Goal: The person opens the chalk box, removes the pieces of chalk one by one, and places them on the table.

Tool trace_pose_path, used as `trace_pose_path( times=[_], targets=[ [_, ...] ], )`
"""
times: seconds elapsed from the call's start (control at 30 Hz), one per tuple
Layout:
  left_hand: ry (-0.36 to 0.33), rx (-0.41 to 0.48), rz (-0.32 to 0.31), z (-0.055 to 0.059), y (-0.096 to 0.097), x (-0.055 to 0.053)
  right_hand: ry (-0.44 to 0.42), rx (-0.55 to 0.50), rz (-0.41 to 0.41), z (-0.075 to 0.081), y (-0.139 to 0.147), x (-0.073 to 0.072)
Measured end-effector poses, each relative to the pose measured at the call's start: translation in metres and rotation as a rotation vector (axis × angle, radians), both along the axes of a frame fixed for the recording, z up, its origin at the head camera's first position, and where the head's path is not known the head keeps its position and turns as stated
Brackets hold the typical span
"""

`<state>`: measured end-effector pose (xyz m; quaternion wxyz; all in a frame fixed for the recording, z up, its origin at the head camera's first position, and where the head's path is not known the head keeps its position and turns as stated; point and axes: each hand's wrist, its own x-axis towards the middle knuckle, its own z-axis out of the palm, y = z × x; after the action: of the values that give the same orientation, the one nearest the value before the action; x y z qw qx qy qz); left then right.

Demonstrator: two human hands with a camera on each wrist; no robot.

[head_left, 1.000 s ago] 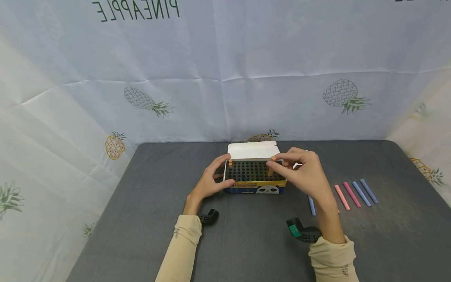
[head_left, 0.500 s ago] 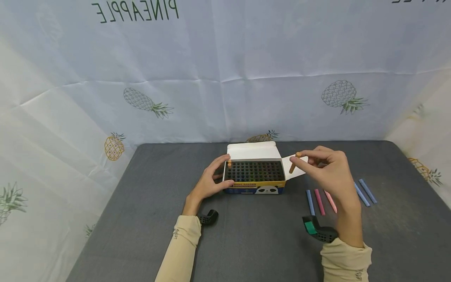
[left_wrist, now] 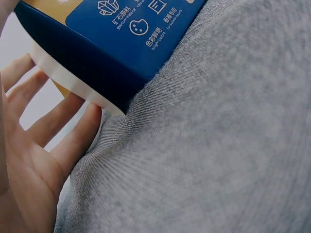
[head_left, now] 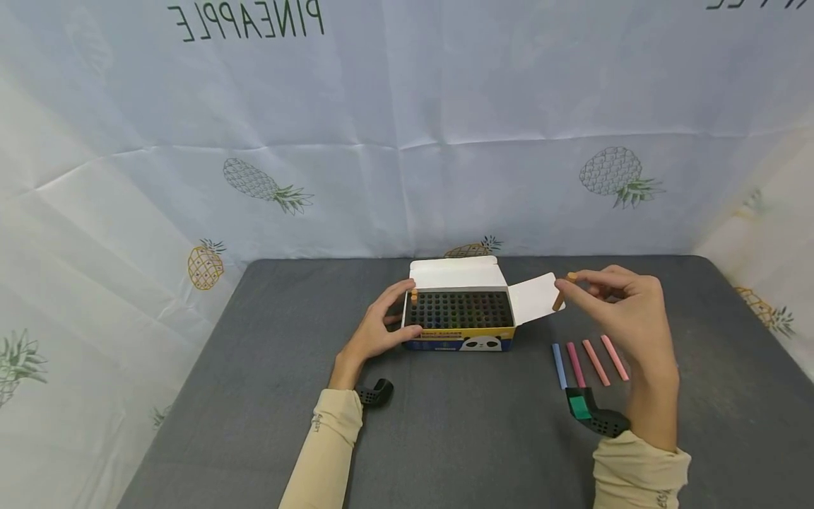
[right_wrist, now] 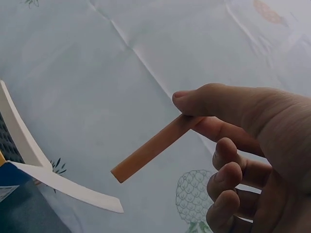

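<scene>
My left hand (head_left: 375,329) holds the left end of an open chalk box (head_left: 470,334), thumb on the front wall and fingers at the far side. In the left wrist view, its fingers (left_wrist: 63,119) lie against the box's pale flap (left_wrist: 73,82). To the right of the box, my right hand (head_left: 629,311) pinches an orange chalk stick (head_left: 559,300) between thumb and forefinger; the stick slants downward above the table in the right wrist view (right_wrist: 150,150). Orange chalk ends (head_left: 414,297) stick up from the box's holed insert at its left.
A blue chalk stick (head_left: 559,365), a dark pink stick (head_left: 575,364) and two light pink sticks (head_left: 596,363) lie on the grey table (head_left: 470,431) below my right hand. The box's white side flap (head_left: 533,298) juts right; its lid (head_left: 456,272) stands at the back.
My right hand has lifted the orange chalk stick out over the box and carried it right, past the side flap. The right forearm now covers the two blue sticks further right. My left hand stays put.
</scene>
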<state>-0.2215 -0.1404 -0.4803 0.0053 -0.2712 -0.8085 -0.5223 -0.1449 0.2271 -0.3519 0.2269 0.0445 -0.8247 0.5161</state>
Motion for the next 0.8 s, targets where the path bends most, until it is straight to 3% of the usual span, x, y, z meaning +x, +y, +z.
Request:
trace_pose_path(
  times=[0.23, 0.8],
  targets=[
    [0.002, 0.011, -0.006, 0.000, 0.000, 0.001, 0.005, 0.042, -0.024, -0.001, 0.009, -0.001],
    [0.004, -0.012, 0.003, 0.002, 0.001, 0.001, -0.063, 0.182, -0.148, -0.009, 0.061, -0.001]
  ],
)
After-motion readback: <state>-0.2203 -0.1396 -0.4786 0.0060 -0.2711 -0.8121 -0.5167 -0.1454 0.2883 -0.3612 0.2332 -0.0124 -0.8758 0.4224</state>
